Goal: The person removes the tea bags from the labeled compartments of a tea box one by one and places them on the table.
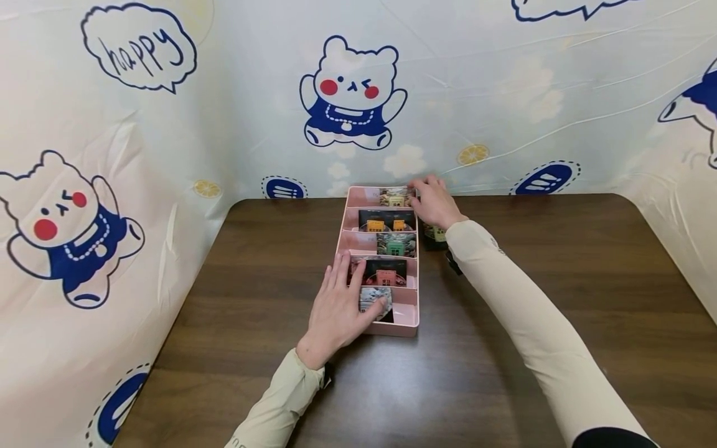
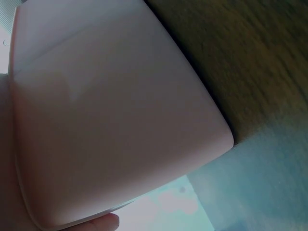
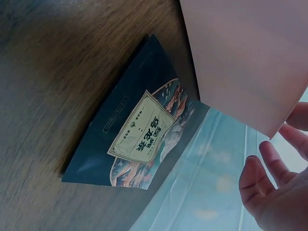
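A long pink divided tray (image 1: 406, 300) lies on the table, with small printed sachets in its compartments. In the nearest one is a pale blue sachet (image 1: 375, 300); farther up is one with a green label (image 1: 394, 246). My left hand (image 1: 338, 308) rests on the tray's left side, fingers extended over the near compartments. At the far right corner, my right hand (image 1: 437, 202) touches the rim by a sachet (image 1: 394, 198); its fingers look loosely bent in the right wrist view. A dark tea sachet (image 3: 130, 125) with a cream label lies beside the tray, under the right forearm.
The brown wooden table (image 1: 235, 323) extends on both sides of the tray. A pale cloth (image 1: 252, 93) with bear drawings hangs behind and at the sides, close to the tray's far end.
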`<state>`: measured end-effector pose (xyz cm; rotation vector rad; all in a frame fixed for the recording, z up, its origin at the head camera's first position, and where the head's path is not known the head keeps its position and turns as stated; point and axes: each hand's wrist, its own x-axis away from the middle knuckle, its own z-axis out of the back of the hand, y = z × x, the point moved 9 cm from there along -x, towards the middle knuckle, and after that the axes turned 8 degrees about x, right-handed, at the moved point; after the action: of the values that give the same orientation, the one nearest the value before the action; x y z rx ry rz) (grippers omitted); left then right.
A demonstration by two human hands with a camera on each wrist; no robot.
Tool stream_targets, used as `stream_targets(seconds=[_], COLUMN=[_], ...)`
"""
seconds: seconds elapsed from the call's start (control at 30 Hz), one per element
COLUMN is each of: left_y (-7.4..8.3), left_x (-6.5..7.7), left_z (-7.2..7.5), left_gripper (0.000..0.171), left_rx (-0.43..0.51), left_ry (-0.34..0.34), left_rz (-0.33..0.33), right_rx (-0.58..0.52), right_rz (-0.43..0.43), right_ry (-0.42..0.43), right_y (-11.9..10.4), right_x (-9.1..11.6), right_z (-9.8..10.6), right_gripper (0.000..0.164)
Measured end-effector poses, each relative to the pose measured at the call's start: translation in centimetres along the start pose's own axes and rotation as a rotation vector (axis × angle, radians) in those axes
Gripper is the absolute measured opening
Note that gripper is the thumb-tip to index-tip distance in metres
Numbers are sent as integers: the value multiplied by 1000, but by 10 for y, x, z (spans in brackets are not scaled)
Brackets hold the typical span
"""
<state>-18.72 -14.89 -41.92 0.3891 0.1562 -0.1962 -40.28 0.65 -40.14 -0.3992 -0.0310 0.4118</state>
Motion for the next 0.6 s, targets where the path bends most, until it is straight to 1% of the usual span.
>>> stream_targets(seconds=[0.07, 0.23, 0.43, 0.6], left_y=[1, 0, -1, -1], left_x=[0, 0, 1, 1], left_z=[1, 0, -3, -2], left_gripper=[82, 83, 83, 83], left_rx=[-1, -3, -12, -12], left_ry=[5, -6, -32, -30], left_rz=[-5, 1, 15, 15], right_rx=[3, 1, -5, 3], right_rz=[0, -6, -17, -13], right_ry=[-9, -21, -21, -16], right_y=[0, 0, 1, 1], right_x=[-1, -2, -1, -2], right_z=[-2, -5, -5, -6], right_gripper=[38, 39, 39, 38])
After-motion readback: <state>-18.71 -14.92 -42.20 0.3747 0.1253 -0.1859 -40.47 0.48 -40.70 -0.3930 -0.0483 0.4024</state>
